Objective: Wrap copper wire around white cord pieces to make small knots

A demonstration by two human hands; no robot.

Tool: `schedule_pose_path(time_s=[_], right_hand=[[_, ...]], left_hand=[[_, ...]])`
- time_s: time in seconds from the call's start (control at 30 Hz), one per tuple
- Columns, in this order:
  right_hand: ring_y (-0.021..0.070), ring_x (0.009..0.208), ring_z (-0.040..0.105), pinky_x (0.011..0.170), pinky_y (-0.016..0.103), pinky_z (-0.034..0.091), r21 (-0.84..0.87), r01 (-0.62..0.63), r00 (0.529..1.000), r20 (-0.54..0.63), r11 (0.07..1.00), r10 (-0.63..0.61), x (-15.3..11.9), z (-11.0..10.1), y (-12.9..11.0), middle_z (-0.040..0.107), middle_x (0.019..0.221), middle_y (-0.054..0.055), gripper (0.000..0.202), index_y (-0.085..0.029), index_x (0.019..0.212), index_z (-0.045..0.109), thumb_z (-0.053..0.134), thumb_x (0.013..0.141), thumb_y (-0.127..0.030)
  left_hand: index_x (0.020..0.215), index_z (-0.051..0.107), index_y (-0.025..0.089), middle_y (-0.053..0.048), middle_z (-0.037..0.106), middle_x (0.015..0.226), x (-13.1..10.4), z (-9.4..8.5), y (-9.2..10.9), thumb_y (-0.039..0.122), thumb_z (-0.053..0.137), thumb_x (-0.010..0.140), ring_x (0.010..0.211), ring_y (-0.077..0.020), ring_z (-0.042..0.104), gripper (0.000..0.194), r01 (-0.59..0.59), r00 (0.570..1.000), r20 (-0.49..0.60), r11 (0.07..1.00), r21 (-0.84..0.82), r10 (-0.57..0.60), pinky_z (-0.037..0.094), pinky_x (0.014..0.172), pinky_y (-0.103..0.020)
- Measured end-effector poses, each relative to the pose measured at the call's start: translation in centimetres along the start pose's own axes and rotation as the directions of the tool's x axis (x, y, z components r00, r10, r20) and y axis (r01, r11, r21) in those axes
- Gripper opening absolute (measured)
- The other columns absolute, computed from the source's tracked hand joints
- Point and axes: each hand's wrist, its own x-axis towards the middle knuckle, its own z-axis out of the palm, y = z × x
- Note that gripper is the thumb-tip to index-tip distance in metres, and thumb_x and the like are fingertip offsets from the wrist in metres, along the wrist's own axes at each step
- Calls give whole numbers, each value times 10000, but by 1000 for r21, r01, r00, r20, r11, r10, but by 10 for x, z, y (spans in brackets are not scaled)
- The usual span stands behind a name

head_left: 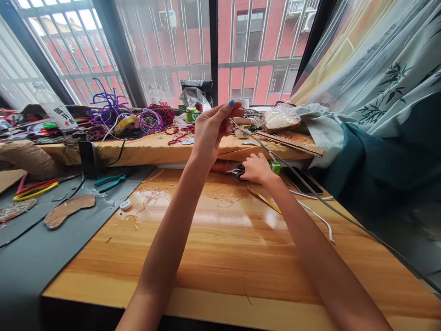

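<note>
My left hand is raised above the back of the wooden desk, its thumb and fingers pinched together. A thin copper-coloured thread runs down from beneath it toward a spool of the same thread lying at the desk's back edge. Lower and to the right, my right hand is closed around the handles of scissors. Their blades point left, close to the spool. Loose coils of thread lie on the desk in front. What the left fingertips pinch is too fine to see fully.
A grey cord slants across the right side. Near my right hand are a green box, a black phone, yellow tweezers and a white strip. Teal pliers lie left. A cluttered shelf stands behind.
</note>
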Motion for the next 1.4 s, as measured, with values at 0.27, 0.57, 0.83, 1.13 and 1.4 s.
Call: schedule_pose_path(time_s=[0.27,0.57,0.83,1.13,1.4], right_hand=[[225,915,461,782,337,229,4,86,996,-2,996,-86,0,1,-4,641,907,103,262,-135,852,653,461,740,-274],[268,912,442,772,391,255,16,24,997,77,1000,-25,-1,2,5,627,890,124,395,-135,819,660,506,660,-463],[302,953,403,800,454,246,20,-100,987,128,995,97,-5,-2,25,580,957,138,530,-128,921,627,519,611,-543],[256,914,446,797,388,238,11,59,998,32,998,-59,-1,-2,-5,631,857,121,350,-130,814,659,490,686,-409],[209,852,516,785,328,224,7,99,994,39,995,-100,-1,-3,-8,650,855,116,304,-141,817,664,447,728,-334]], left_hand=[[922,592,103,-59,624,905,-2,1,5,256,416,809,852,-152,590,260,12,1000,16,1000,-14,-12,480,600,-208],[885,605,125,-53,626,917,1,-4,1,262,428,795,805,-128,599,241,16,1000,-16,1000,-11,-16,477,592,-209],[874,617,152,-31,646,875,3,-6,0,252,429,795,755,-99,600,228,40,999,-22,998,-50,-41,472,561,-183],[881,611,138,-37,639,905,-1,-3,4,257,427,785,795,-121,597,239,5,1000,-10,1000,-20,-5,475,570,-196],[856,607,148,-28,639,886,0,-5,6,259,416,787,715,-100,595,231,-6,1000,-16,1000,16,6,451,526,-194]])
